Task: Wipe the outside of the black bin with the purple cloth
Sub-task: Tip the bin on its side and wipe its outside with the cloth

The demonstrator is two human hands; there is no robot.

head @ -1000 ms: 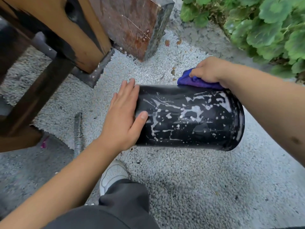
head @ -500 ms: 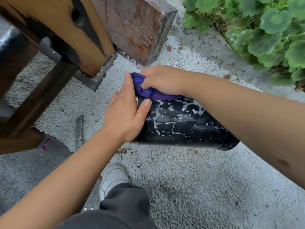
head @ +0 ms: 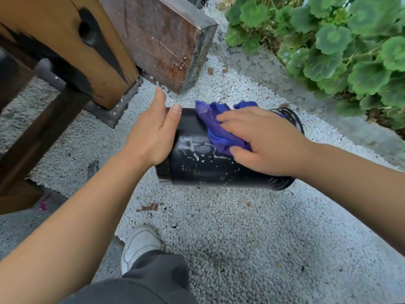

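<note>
The black bin [head: 203,170] lies on its side on white gravel, its wall streaked with white splashes. My left hand [head: 151,137] is flat against the bin's left end, thumb over the top edge, bracing it. My right hand [head: 263,141] presses the purple cloth [head: 219,128] onto the upper middle of the bin's wall; the cloth bunches out beyond my fingers toward the far side. The bin's right end [head: 293,121] shows past my right wrist, partly hidden by my forearm.
A wooden post [head: 72,47] and a rusty brown block [head: 162,38] stand just behind the bin on the left. Green leafy plants [head: 341,44] fill the upper right. My white shoe [head: 140,244] and dark trouser leg are below the bin.
My right hand has slid the cloth from the bin's left end, beside my left hand, to the right, toward the middle of the wall. My left hand still holds the left end.
</note>
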